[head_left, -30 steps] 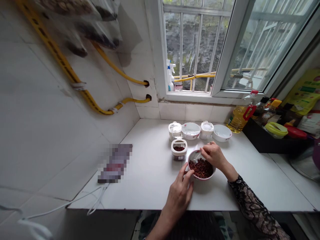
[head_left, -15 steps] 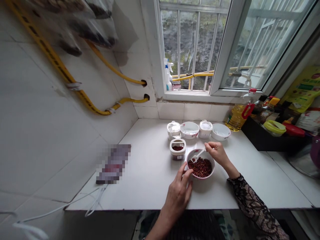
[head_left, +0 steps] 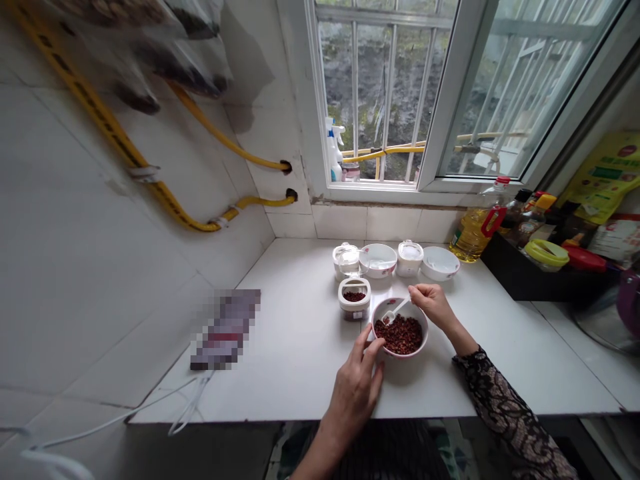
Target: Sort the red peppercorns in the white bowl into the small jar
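sichuan peppercorns (head_left: 399, 335) lie heaped in a white bowl with a pink rim (head_left: 400, 356), which sits on my white tiled counter (head_left: 300, 373). my right hand (head_left: 434, 307) is behind the bowl, thumb and fingers closed on a small white plastic spoon (head_left: 397, 310), its tip over the peppercorns. my left hand (head_left: 354, 393) is just left of the bowl, fingertips (head_left: 369, 348) at the rim; whether they grip it i cannot tell. just behind the bowl to the left, a square plastic jar (head_left: 354, 298) holds more peppercorns. farther behind the bowl, in a row: a clear-lidded jar (head_left: 346, 260), a small floral bowl (head_left: 377, 257), a white lidded jar (head_left: 409, 258), a white dish (head_left: 440, 263). well behind and right of the bowl, a bottle of cooking oil (head_left: 477, 233).
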